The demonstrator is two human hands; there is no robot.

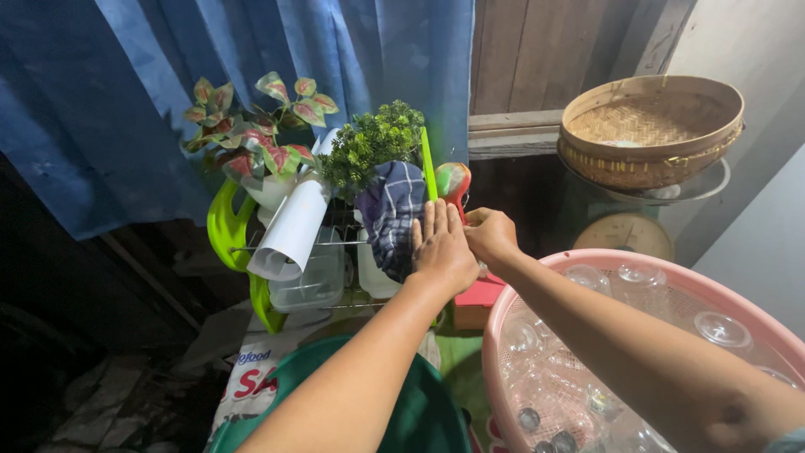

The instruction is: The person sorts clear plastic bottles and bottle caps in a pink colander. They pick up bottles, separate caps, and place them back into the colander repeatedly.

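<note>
A blue curtain (251,84) hangs across the back, with bare wooden boards (545,54) to its right and a pale wall at the far right.

In front of the curtain stands one wire rack (335,252) crowded with two leafy plants, one red-and-green (251,126) and one small dark green (373,143), one rolled white sheet (289,231), one clear plastic tub (314,281) and one checked cloth (390,214) draped over a white container.

The left hand (443,247) lies with its fingers flat and loose against the checked cloth, touching it without closing round it. The right hand (490,235) is just beside it, fingers bunched; something small may be pinched there, but I cannot tell from this angle.

Both forearms cross above two basins: one pink basin (503,335) at the right, filled with many clear plastic cups (721,329), too overlapped to count, and one green basin (436,411) below the left arm. The two rims nearly meet, leaving only a narrow gap.

One woven basket (650,126) sits on a scale (625,231) at the upper right, well apart from the hands.
</note>
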